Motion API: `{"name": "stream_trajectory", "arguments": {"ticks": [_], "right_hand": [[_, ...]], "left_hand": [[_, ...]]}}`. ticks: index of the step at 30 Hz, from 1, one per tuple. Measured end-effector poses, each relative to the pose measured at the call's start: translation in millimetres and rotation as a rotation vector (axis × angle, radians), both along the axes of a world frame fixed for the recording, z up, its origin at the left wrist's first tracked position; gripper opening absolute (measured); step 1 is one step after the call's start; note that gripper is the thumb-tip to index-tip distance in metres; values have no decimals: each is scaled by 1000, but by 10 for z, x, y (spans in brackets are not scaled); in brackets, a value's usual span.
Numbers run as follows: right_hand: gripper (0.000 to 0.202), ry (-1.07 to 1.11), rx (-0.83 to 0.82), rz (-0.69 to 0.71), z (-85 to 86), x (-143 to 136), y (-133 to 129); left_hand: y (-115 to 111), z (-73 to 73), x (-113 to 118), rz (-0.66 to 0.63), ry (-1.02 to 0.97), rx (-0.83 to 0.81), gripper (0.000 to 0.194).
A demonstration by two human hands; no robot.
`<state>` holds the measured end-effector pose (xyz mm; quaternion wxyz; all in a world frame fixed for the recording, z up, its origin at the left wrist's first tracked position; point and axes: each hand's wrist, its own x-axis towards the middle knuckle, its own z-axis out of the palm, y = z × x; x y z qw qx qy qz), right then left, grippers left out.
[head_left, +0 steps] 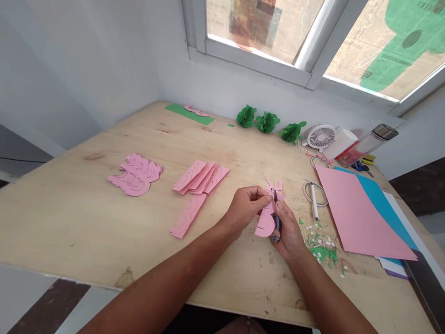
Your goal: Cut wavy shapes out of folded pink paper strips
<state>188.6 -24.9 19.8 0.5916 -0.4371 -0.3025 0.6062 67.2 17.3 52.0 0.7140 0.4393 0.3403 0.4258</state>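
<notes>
Both of my hands are over the front middle of the table. My left hand (248,207) pinches the upper part of a pink paper piece (265,224) with drawn curved lines. My right hand (288,227) is closed round a slim dark cutting tool (277,221) with a pointed tip, held against the paper's right edge; its exact kind is unclear. A curly pink paper offcut (278,184) sticks out just beyond my fingers. To the left lie folded pink paper strips (200,178) marked with curves, and farther left a pile of scalloped pink cutouts (135,174).
Three green paper pompoms (267,122) stand along the wall, near a small white fan (321,137) and a tilted bottle (368,146). At right lie a white pen (314,202), coloured paper sheets (361,215) and green scraps (325,253). A green strip (189,114) lies at the back.
</notes>
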Motion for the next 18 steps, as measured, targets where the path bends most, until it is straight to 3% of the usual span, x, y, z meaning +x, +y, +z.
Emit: {"name": "stream_trajectory", "arguments": {"ticks": [18], "right_hand": [[32,18,-16,16,32,-2,-6]], "left_hand": [[23,-8,-9,-20,-42,-65,22]]}}
